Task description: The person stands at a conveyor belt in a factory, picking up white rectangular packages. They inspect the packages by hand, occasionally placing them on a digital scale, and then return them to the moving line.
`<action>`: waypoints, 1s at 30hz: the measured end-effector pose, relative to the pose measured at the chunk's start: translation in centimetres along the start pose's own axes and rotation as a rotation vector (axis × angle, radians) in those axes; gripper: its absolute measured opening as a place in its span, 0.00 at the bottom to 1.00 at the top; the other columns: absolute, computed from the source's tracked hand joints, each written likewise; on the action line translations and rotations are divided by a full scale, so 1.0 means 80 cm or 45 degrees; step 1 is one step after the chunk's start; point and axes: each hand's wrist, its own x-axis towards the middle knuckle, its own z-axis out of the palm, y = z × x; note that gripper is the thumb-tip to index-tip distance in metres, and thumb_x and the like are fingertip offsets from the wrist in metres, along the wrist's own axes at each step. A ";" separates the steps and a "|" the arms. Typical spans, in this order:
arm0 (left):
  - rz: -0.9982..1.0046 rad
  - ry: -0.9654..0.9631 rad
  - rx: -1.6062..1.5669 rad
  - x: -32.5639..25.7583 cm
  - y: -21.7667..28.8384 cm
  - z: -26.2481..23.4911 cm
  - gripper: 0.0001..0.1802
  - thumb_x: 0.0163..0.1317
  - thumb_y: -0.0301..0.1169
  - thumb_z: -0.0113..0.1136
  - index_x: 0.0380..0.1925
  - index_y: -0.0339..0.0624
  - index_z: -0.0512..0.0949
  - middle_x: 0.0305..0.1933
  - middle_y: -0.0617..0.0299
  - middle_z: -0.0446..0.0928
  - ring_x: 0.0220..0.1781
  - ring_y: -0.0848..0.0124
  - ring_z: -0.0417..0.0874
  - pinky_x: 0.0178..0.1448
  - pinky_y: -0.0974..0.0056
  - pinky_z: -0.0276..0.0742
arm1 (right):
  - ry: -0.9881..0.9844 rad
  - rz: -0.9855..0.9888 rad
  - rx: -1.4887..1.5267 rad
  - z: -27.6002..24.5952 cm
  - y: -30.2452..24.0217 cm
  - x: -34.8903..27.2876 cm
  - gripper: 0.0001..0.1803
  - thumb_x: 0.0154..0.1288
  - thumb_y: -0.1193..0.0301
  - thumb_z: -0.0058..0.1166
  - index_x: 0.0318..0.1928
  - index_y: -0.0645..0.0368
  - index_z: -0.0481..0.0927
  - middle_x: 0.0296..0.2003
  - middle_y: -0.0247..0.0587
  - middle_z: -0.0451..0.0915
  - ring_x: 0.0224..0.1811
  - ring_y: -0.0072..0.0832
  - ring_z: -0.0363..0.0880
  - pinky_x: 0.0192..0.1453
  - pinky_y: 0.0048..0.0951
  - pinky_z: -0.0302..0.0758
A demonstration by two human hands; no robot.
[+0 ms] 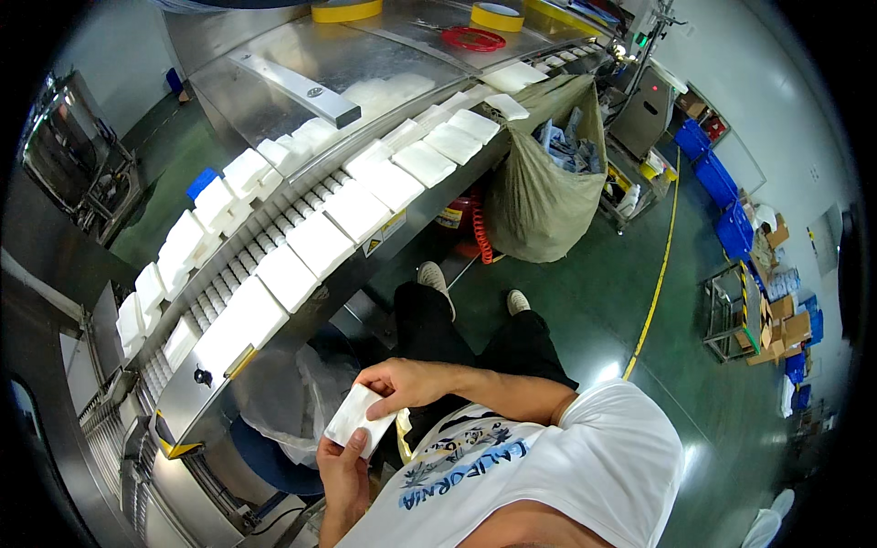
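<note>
White flat packet (358, 418) held in both hands at lower centre of the frame, apparently being checked.
It is gripped from below by the left hand (343, 461) and pinched at its upper edge by the right hand (402, 382); next, a steady turn or set-down beside the conveyor (301, 239) seems called for.

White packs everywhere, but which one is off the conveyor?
The white pack held between the left hand and right hand, low in the view; all the others lie in rows on the conveyor.
</note>
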 end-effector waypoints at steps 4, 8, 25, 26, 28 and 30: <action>0.000 -0.014 0.010 -0.001 0.002 0.003 0.26 0.70 0.27 0.68 0.65 0.39 0.73 0.61 0.57 0.83 0.62 0.63 0.86 0.65 0.54 0.83 | 0.024 -0.047 0.043 0.001 0.006 0.002 0.20 0.72 0.71 0.67 0.58 0.68 0.79 0.43 0.39 0.87 0.44 0.20 0.83 0.49 0.26 0.80; -0.034 -0.017 0.018 0.000 0.001 0.001 0.25 0.70 0.27 0.67 0.65 0.40 0.73 0.61 0.57 0.83 0.62 0.64 0.86 0.65 0.56 0.82 | -0.003 0.032 -0.007 -0.004 0.009 0.001 0.19 0.75 0.71 0.64 0.60 0.68 0.78 0.45 0.40 0.87 0.46 0.19 0.84 0.51 0.25 0.82; -0.094 -0.023 -0.037 -0.007 0.008 0.009 0.26 0.69 0.28 0.68 0.65 0.41 0.73 0.63 0.58 0.82 0.63 0.66 0.84 0.65 0.56 0.79 | -0.016 0.014 0.135 0.000 0.021 0.002 0.18 0.78 0.70 0.62 0.61 0.68 0.77 0.46 0.38 0.86 0.46 0.18 0.83 0.50 0.23 0.81; -0.102 -0.024 -0.025 -0.007 0.008 0.009 0.26 0.69 0.28 0.68 0.65 0.41 0.73 0.63 0.58 0.82 0.64 0.66 0.84 0.65 0.56 0.79 | -0.021 0.011 0.135 0.000 0.021 0.002 0.18 0.78 0.71 0.61 0.61 0.68 0.77 0.45 0.38 0.86 0.46 0.18 0.83 0.50 0.23 0.81; -0.114 -0.027 0.007 -0.005 0.008 0.007 0.26 0.69 0.29 0.68 0.65 0.41 0.73 0.63 0.59 0.82 0.64 0.65 0.84 0.66 0.55 0.79 | -0.026 0.038 0.092 -0.002 0.017 0.002 0.18 0.78 0.71 0.61 0.61 0.68 0.77 0.45 0.38 0.86 0.45 0.18 0.83 0.49 0.23 0.81; -0.107 -0.008 -0.005 -0.003 0.004 0.004 0.27 0.69 0.30 0.69 0.65 0.42 0.73 0.63 0.59 0.82 0.64 0.65 0.84 0.66 0.54 0.78 | -0.014 0.039 0.107 -0.001 0.017 0.002 0.17 0.77 0.72 0.61 0.60 0.67 0.78 0.44 0.37 0.86 0.44 0.17 0.82 0.48 0.23 0.80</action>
